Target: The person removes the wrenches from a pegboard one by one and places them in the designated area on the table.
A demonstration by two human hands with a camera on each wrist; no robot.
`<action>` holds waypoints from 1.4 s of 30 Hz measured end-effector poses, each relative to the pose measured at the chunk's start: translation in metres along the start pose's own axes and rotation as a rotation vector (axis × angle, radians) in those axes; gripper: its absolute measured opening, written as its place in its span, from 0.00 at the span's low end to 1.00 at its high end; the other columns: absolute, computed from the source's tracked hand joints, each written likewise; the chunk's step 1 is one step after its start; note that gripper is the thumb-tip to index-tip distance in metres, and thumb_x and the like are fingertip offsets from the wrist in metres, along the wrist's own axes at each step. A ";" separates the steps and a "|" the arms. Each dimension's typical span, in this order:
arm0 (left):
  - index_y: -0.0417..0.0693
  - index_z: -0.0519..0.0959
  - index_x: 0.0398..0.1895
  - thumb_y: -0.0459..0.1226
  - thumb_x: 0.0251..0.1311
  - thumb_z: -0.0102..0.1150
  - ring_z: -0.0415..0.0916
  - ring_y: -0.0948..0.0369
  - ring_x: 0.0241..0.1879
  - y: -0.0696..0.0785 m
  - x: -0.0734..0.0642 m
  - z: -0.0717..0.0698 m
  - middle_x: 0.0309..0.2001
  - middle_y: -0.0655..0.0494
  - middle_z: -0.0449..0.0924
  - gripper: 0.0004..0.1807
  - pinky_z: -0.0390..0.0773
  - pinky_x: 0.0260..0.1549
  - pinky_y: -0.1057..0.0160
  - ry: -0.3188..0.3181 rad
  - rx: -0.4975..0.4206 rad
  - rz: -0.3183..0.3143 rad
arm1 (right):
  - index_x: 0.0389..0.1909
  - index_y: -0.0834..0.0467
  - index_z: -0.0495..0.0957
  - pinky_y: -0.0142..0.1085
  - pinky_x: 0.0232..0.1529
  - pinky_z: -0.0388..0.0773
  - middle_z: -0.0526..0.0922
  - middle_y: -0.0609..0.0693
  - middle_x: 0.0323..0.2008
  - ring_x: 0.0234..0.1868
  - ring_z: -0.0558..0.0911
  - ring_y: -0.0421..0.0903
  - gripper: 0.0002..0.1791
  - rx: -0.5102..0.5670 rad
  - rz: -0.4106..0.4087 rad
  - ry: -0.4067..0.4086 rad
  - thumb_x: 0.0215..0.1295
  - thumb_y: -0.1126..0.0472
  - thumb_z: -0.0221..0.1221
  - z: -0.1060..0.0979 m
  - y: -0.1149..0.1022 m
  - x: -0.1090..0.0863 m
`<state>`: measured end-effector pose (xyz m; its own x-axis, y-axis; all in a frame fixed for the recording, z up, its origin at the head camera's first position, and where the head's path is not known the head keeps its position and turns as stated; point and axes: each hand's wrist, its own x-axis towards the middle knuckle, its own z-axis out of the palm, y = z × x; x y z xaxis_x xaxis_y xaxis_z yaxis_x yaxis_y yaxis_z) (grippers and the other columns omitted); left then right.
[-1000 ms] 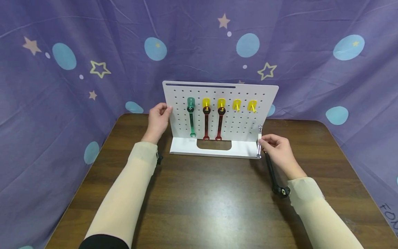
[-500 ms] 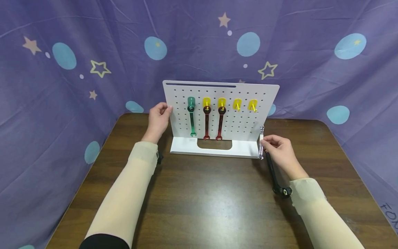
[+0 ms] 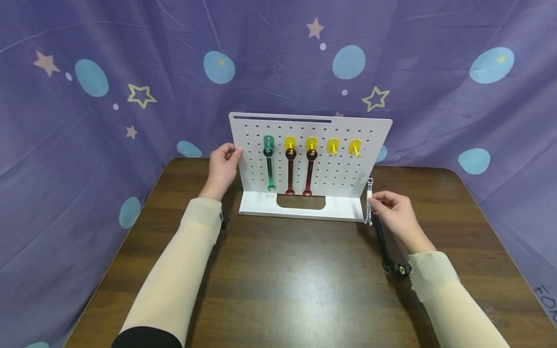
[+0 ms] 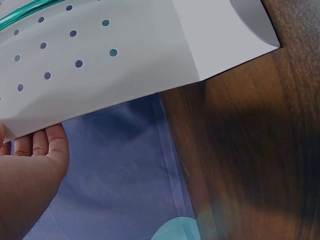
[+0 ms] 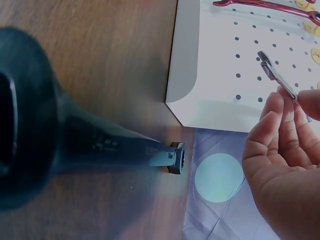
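My left hand (image 3: pixel 222 170) pinches the left edge of a white pegboard stand (image 3: pixel 256 180); its fingers pass behind the edge in the left wrist view. Just off the board's lower right corner, my right hand (image 3: pixel 395 216) pinches a small silver wrench (image 3: pixel 369 208) by its middle, held nearly upright. The right wrist view shows one end of this wrench above the fingertips. On the board hang a green wrench (image 3: pixel 270 170) from a green hook (image 3: pixel 268 141) and two red wrenches, one left (image 3: pixel 290 174), one right (image 3: pixel 310 173), from yellow hooks.
Two more yellow hooks (image 3: pixel 333 146) jut out farther right on the board. Beside the right wrist lies a long black wrench (image 3: pixel 382 244), large and blurred in the right wrist view (image 5: pixel 115 145). A brown wooden table (image 3: pixel 283 280) bears everything, with a purple curtain (image 3: pixel 270 58) behind.
My right hand has shifted slightly right with the silver wrench, so the wrench now stands just clear of the board's right edge. The left hand keeps its place on the left edge.
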<state>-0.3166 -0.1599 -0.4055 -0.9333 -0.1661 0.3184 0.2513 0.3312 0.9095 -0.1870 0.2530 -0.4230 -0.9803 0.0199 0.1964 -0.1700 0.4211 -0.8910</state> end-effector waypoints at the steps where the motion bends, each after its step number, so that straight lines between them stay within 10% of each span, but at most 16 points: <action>1: 0.31 0.80 0.43 0.34 0.73 0.59 0.64 0.62 0.28 0.000 0.000 0.000 0.28 0.51 0.71 0.10 0.66 0.27 0.67 -0.002 0.003 0.001 | 0.42 0.77 0.80 0.30 0.30 0.80 0.83 0.66 0.35 0.30 0.83 0.47 0.10 -0.001 0.006 -0.003 0.71 0.70 0.60 0.000 -0.001 0.000; 18: 0.31 0.80 0.43 0.34 0.73 0.59 0.64 0.61 0.29 0.001 -0.001 0.000 0.29 0.51 0.71 0.10 0.66 0.27 0.67 -0.003 0.003 -0.001 | 0.45 0.73 0.82 0.32 0.31 0.80 0.85 0.60 0.32 0.30 0.82 0.42 0.14 0.001 0.069 -0.022 0.72 0.63 0.63 -0.008 0.053 0.007; 42: 0.32 0.80 0.44 0.35 0.74 0.58 0.66 0.60 0.32 0.001 -0.001 -0.001 0.32 0.49 0.73 0.11 0.68 0.30 0.66 -0.022 0.020 -0.008 | 0.46 0.76 0.80 0.34 0.30 0.80 0.84 0.58 0.30 0.28 0.81 0.44 0.16 -0.129 0.176 -0.104 0.74 0.63 0.60 -0.033 0.067 0.000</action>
<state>-0.3155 -0.1606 -0.4048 -0.9405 -0.1488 0.3053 0.2392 0.3481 0.9064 -0.1950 0.3110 -0.4696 -0.9999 0.0125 -0.0066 0.0122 0.5317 -0.8468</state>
